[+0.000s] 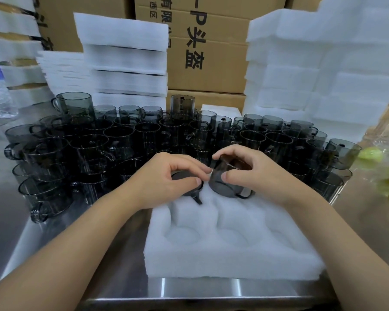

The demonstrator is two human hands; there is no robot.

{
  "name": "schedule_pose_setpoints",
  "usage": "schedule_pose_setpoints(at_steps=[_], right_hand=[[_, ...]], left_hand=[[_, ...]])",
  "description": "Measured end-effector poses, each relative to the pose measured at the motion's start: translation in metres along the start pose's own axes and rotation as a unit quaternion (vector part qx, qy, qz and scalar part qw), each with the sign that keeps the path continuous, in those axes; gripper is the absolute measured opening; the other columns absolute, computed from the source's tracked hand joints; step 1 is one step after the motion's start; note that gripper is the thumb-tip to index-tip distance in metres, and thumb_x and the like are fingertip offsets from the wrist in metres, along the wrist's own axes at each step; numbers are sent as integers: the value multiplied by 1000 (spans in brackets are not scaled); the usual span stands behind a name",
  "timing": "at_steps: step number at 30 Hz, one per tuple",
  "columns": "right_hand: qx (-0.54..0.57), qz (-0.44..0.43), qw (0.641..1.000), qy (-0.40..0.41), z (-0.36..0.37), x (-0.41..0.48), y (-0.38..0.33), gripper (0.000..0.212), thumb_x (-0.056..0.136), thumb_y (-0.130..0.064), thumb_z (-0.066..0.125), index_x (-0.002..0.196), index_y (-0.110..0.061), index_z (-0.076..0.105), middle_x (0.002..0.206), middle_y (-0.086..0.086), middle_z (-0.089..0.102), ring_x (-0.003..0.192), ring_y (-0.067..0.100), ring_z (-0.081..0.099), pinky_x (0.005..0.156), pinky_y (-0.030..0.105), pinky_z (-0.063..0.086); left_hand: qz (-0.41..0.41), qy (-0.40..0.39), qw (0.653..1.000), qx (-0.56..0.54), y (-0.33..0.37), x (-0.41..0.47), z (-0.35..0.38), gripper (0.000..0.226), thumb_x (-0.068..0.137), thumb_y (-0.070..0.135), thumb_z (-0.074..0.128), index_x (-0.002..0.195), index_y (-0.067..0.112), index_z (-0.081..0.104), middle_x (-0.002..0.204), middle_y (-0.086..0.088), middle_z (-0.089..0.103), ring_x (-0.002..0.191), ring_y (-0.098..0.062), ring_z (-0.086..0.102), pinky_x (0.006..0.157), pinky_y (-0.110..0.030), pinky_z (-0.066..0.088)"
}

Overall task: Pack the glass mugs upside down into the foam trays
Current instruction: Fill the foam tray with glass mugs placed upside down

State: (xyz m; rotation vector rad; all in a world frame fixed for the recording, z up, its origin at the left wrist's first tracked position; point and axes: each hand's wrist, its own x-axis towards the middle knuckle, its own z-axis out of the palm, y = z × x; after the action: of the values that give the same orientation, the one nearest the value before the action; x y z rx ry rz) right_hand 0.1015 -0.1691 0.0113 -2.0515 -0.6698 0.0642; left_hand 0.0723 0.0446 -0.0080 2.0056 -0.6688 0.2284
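White foam tray (234, 254) lies on the steel table (200, 292), just below both wrists. The left hand (166, 176) curls thumb and fingers round a smoky glass mug (181, 176) seated base-up in a far pocket (its handle pokes back towards the person). Just right of that grip, the right hand (252, 171) pinches a second mug (222, 187), tilted, its lower end at the neighbouring pocket. Beyond both hands crowd the loose mugs (126, 140), upright.

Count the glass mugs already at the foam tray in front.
2. The first mug sits in the back-left pocket of the foam tray, held by the left hand; the second mug, tilted, is beside it in the right hand. Hands may hide more.
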Motion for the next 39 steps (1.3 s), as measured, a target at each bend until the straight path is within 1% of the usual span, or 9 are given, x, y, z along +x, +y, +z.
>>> schedule_pose_setpoints(at_steps=[4, 10, 13, 16, 20, 26, 32, 36, 39], right_hand=[[-52, -18, 998, -25, 1, -2, -6, 39, 61, -33, 64, 99, -45, 63, 105, -13, 56, 82, -5, 56, 71, 10, 44], [-149, -26, 987, -52, 4, 1, -4, 37, 64, -50, 75, 99, -52, 63, 99, -15, 50, 93, 6, 54, 86, 26, 44], [-109, -23, 993, -27, 5, 0, -5, 38, 64, -74, 56, 88, -48, 68, 93, -13, 46, 79, 1, 55, 71, 14, 45], [-115, -26, 993, -11, 6, 1, -2, 45, 78, -68, 45, 76, -30, 70, 85, -7, 44, 87, 0, 47, 79, 19, 37], [-173, -16, 984, -39, 6, 1, -2, 25, 83, -56, 52, 101, -53, 67, 87, -8, 40, 87, 4, 46, 84, 25, 43], [-378, -14, 924, -57, 7, -1, -4, 46, 82, -68, 26, 125, -64, 41, 91, -16, 32, 91, 12, 31, 82, 28, 28], [-374, -25, 926, -52, 8, -5, 0, 44, 86, -64, 25, 129, -65, 36, 93, -16, 32, 91, 11, 31, 85, 28, 27], [-332, -62, 940, 38, 10, -7, 4, 37, 93, -47, 44, 129, -42, 54, 93, -13, 41, 93, 10, 37, 88, 29, 33], [-314, -103, 909, 253, 4, -7, 9, 26, 91, -21, 59, 115, -22, 69, 93, 0, 52, 92, 22, 47, 82, 35, 36]], left_hand=[[-4, 1, 1000, 8, 3, 0, 0, 35, 83, -2, 66, 83, 32, 75, 102, 20, 70, 99, 4, 63, 87, -9, 44], [-6, -4, 1000, 15, 5, 0, 1, 31, 83, -3, 66, 83, 26, 76, 100, 17, 70, 96, 5, 63, 85, -7, 42], [-4, -5, 1000, 15, 4, 0, 1, 30, 83, -2, 65, 83, 26, 76, 100, 16, 71, 96, 2, 64, 86, -9, 43], [-8, -5, 1000, 13, 4, 0, 0, 31, 84, 0, 65, 83, 29, 76, 101, 17, 71, 99, 1, 64, 89, -12, 44], [-2, 2, 1000, 17, 4, 0, 1, 29, 81, -4, 67, 87, 23, 76, 100, 13, 71, 96, 1, 65, 87, -11, 45], [-2, -2, 1000, 18, 4, 0, 1, 29, 81, -4, 67, 82, 23, 76, 102, 12, 70, 96, 1, 64, 88, -11, 44], [-5, -6, 1000, 25, 4, 0, 1, 26, 82, -2, 67, 83, 22, 77, 103, 12, 70, 98, 0, 64, 89, -12, 44], [-21, 22, 1000, 4, 3, 0, 2, 27, 84, -3, 63, 81, 20, 77, 98, 14, 72, 95, 1, 65, 84, -10, 46], [-24, 26, 999, 8, 3, 0, 2, 28, 84, -3, 63, 79, 22, 76, 97, 19, 71, 93, 4, 65, 82, -8, 45]])
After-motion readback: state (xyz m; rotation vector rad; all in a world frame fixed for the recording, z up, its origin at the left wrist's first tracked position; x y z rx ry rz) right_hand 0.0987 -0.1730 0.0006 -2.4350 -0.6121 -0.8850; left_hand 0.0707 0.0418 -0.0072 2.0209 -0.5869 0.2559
